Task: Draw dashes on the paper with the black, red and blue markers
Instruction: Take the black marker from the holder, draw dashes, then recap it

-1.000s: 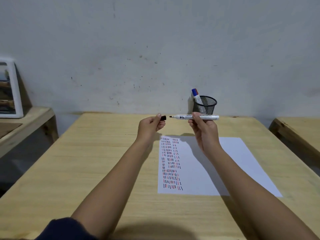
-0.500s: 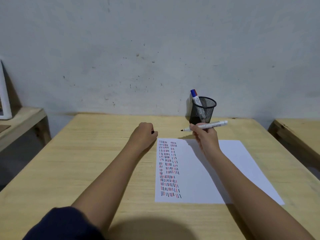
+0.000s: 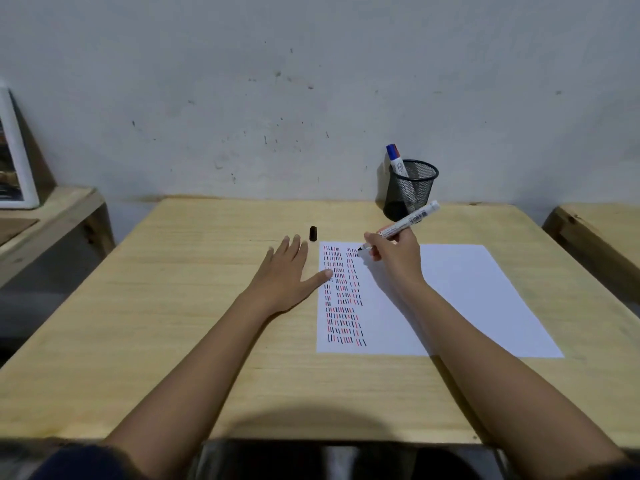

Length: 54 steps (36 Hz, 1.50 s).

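Observation:
A white paper (image 3: 460, 299) lies on the wooden desk, its left part filled with columns of black and red dashes (image 3: 343, 299). My right hand (image 3: 396, 252) grips the uncapped black marker (image 3: 410, 221), whose tip touches the paper near the top of the second column. My left hand (image 3: 285, 271) rests flat on the desk, fingers spread, thumb on the paper's left edge. The black cap (image 3: 313, 233) stands on the desk just beyond my left fingers. A blue-capped marker (image 3: 394, 159) stands in a black mesh cup (image 3: 410, 190) at the back.
The wooden desk (image 3: 173, 306) stands against a grey wall. A lower wooden table (image 3: 45, 216) with a white-framed object (image 3: 15, 150) sits at the left. Another wooden bench (image 3: 602, 233) is at the right.
My left hand set the black cap down on the desk and spread flat beside the paper. My right hand lowered the marker until its tip met the paper.

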Motion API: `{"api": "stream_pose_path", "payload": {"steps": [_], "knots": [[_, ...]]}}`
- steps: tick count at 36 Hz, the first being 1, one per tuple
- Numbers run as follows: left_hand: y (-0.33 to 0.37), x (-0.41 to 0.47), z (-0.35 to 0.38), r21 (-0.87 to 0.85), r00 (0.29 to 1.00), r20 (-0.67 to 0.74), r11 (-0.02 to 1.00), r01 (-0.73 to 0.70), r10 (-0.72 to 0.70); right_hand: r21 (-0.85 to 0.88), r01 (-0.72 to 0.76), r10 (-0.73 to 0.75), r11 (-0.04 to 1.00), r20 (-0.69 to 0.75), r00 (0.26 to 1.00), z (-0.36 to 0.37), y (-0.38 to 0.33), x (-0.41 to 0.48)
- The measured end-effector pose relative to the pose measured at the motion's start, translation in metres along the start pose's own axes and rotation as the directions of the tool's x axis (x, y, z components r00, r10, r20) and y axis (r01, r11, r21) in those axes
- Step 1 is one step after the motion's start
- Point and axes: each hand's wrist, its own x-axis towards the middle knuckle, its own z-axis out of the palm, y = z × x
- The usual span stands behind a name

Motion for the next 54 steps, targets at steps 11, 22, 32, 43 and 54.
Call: {"api": "stream_pose_path", "payload": {"steps": [11, 22, 32, 43, 54], "knots": [[0.001, -0.003, 0.004, 0.024, 1.0, 0.018, 1.0, 0.018, -0.018, -0.169, 0.045, -0.034, 0.985, 0.069, 0.997, 0.004, 0.005, -0.001], [0.001, -0.004, 0.003, 0.014, 0.999, 0.023, 1.0, 0.021, -0.021, -0.233, 0.069, -0.048, 0.97, 0.094, 0.994, 0.004, 0.009, 0.004], [0.002, -0.004, 0.002, 0.01, 0.999, 0.02, 1.0, 0.025, -0.025, -0.264, 0.068, -0.042, 0.962, 0.101, 0.994, 0.004, 0.008, 0.003], [0.002, -0.003, 0.003, 0.007, 1.0, 0.012, 1.0, 0.023, -0.023, -0.084, 0.003, 0.0, 0.996, 0.03, 1.0, 0.001, 0.003, -0.001], [0.01, 0.023, -0.025, -0.38, 0.988, -0.111, 0.924, 0.054, -0.104, 0.232, -0.039, 0.044, 0.972, -0.019, 0.999, -0.007, -0.006, 0.006]]}}
